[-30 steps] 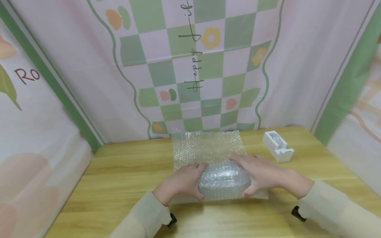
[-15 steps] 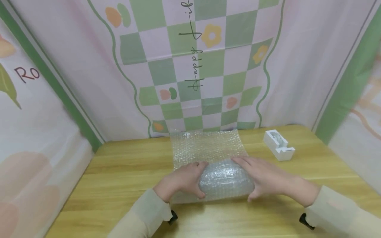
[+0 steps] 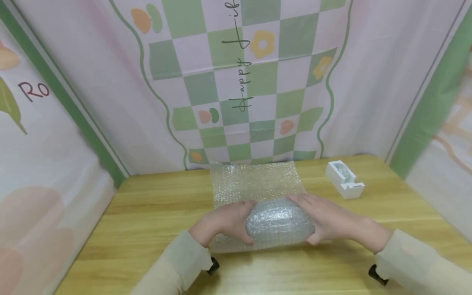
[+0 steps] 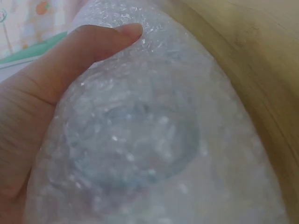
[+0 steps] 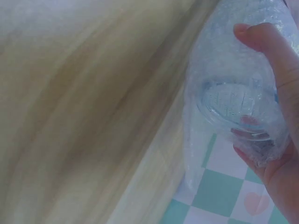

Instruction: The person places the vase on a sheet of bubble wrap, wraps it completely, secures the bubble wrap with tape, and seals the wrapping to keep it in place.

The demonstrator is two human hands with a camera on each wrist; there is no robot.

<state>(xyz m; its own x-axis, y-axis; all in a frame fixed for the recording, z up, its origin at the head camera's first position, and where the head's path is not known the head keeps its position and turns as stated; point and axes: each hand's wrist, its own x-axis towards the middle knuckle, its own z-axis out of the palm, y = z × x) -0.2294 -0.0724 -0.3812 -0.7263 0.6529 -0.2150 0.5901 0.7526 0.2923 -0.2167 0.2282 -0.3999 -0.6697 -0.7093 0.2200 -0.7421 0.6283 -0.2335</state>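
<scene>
**Left hand (image 3: 230, 223) and right hand (image 3: 326, 215) grip a bubble-wrapped roll (image 3: 278, 223)**

The roll lies crosswise on a wood-grained table (image 3: 158, 229). Behind it hangs a green-and-white checked cloth (image 3: 228, 82) printed with flowers and lettering; a printed left panel (image 3: 40, 164) and right panel (image 3: 448, 139) stand well out to either side of it. Through the wrap I can make out a clear, round-rimmed object.

Each hand is spread wide round one end of the roll, the thumb bent over the near side and the fingers curving round beyond; the left fingertips are partly hidden.

From the roll, a flat sheet (image 3: 258, 180) of wrap runs back to the table's far edge, by the cloth. Behind and right of the roll, well apart, sits a white dispenser (image 3: 344, 180). Wood stretches left of the roll to the table's side edge, and more shows in front.
</scene>
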